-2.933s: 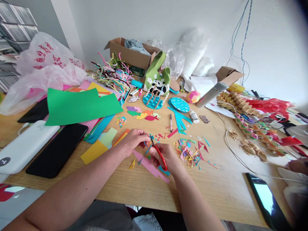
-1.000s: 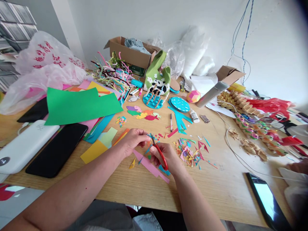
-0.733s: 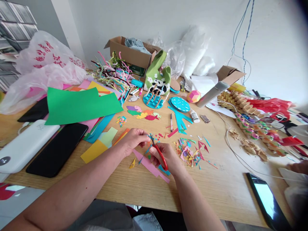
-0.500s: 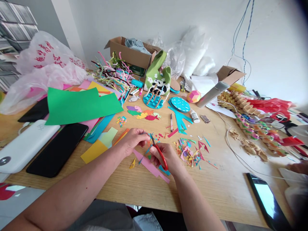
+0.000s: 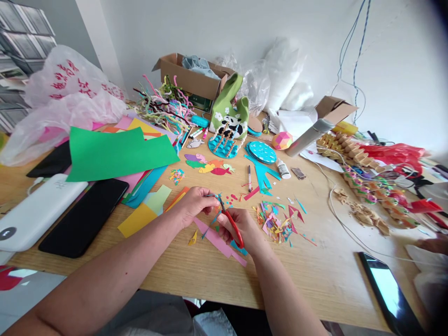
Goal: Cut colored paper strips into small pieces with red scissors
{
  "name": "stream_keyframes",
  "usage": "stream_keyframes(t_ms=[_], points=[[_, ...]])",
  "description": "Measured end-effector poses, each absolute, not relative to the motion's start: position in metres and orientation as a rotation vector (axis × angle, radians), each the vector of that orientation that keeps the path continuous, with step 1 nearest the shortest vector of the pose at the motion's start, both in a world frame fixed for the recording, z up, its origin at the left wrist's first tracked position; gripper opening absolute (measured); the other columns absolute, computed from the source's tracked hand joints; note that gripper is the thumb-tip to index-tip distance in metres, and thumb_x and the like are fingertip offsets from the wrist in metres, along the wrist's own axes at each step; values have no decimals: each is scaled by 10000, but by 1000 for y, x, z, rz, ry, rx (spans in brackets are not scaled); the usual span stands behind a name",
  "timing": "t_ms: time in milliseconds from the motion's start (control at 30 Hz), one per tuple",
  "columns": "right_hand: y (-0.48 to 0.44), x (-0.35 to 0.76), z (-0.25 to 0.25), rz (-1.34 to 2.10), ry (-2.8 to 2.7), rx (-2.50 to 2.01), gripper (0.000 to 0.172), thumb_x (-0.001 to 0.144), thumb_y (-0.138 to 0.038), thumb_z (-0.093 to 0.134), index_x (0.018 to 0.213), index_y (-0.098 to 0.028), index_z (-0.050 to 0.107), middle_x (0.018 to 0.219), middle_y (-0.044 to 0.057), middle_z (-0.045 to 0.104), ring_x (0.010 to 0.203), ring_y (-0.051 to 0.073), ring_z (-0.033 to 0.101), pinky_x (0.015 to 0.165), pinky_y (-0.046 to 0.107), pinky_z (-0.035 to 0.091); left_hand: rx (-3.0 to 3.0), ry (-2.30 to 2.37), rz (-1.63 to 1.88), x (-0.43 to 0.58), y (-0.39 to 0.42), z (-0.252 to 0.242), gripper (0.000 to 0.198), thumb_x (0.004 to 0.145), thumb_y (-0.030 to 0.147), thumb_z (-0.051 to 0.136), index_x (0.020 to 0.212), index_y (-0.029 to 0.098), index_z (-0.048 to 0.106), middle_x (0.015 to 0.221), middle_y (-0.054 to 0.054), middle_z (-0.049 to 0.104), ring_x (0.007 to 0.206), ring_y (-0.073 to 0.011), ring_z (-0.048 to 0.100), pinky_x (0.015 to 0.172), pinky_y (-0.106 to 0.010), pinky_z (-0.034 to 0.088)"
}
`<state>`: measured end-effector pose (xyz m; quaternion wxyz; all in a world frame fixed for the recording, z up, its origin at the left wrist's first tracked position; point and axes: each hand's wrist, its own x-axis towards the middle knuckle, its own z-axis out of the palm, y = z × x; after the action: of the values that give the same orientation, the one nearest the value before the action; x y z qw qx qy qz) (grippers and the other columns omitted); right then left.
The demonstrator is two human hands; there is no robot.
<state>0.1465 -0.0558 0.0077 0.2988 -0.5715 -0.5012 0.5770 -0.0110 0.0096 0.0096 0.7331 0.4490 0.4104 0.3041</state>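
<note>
My right hand (image 5: 240,226) is closed round the red handles of a pair of scissors (image 5: 234,226), whose blades point up and left. My left hand (image 5: 196,203) pinches a small blue piece of paper (image 5: 211,195) right by the blade tips; its outline is mostly hidden by the fingers. Under and between the hands lie a pink paper strip (image 5: 219,242) and a few cut scraps. Colourful paper fish (image 5: 210,167) lie in a group beyond my left hand. Right of the scissors is a heap of paper offcuts (image 5: 276,221).
Green sheets (image 5: 119,156) top a paper stack on the left, beside a black phone (image 5: 84,217) and a white power bank (image 5: 38,214). A green felt bag (image 5: 229,109), a glue bottle (image 5: 283,169) and a grey tumbler (image 5: 310,136) stand behind. Another phone (image 5: 388,291) lies front right.
The scissor blades have shifted very slightly at the blue piece. Both hands stay in almost the same place, and the things on the table have not moved.
</note>
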Motion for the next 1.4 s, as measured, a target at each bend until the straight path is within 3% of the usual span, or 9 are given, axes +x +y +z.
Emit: stream_keyframes(t_ms=[333,1400], points=[[-56,146,7,1531,-1290,-1522,460,701,-575,706,629,-150,543,490,5,608,372,106,547,355,192,449,930,881,690,-9,8,9,191,563,264,710,657,141,598,555,47,514,513,-71,445,542,-230,346],[-56,146,11,1549,-1315,-1541,453,707,-573,691,611,-158,537,477,-4,593,360,100,525,348,193,425,945,883,704,-11,12,7,140,599,270,666,593,146,602,487,27,508,495,-81,429,525,-230,312]])
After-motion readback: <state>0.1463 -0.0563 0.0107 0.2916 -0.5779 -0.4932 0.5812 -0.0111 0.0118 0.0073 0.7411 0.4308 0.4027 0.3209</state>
